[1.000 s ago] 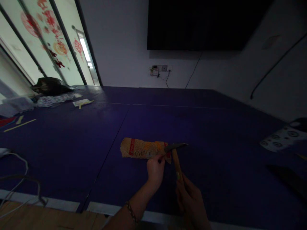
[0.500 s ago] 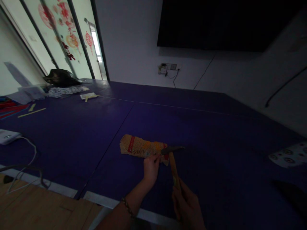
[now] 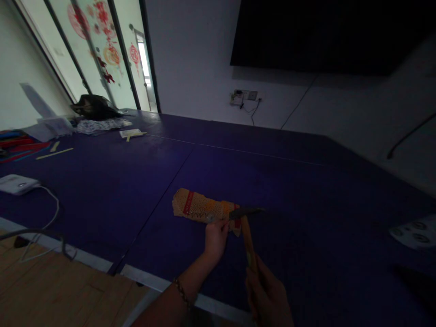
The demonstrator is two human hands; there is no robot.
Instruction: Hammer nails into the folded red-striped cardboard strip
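My right hand (image 3: 267, 290) is wrapped round the wooden handle of a hammer (image 3: 248, 240), whose dark head lies over the right end of a flat tan piece (image 3: 200, 206). That piece has red bands, orange patches and a dotted-looking surface; its material is hard to make out. My left hand (image 3: 216, 236) rests at its lower edge, finger and thumb pinched together beside the hammer head. Whatever they hold, if anything, is too small and dim to name. A beaded bracelet (image 3: 181, 290) circles my left wrist.
The purple table (image 3: 136, 181) has seams across it. On its left are a white box with a cable (image 3: 20, 184), red and blue strips (image 3: 25, 147), and a dark bag (image 3: 95, 106). A white power strip (image 3: 415, 232) lies at right. A screen (image 3: 320, 36) hangs behind.
The view has shifted slightly, so the surroundings sit a little further right. Both hands, the hammer and the tan piece keep nearly the same positions relative to each other.
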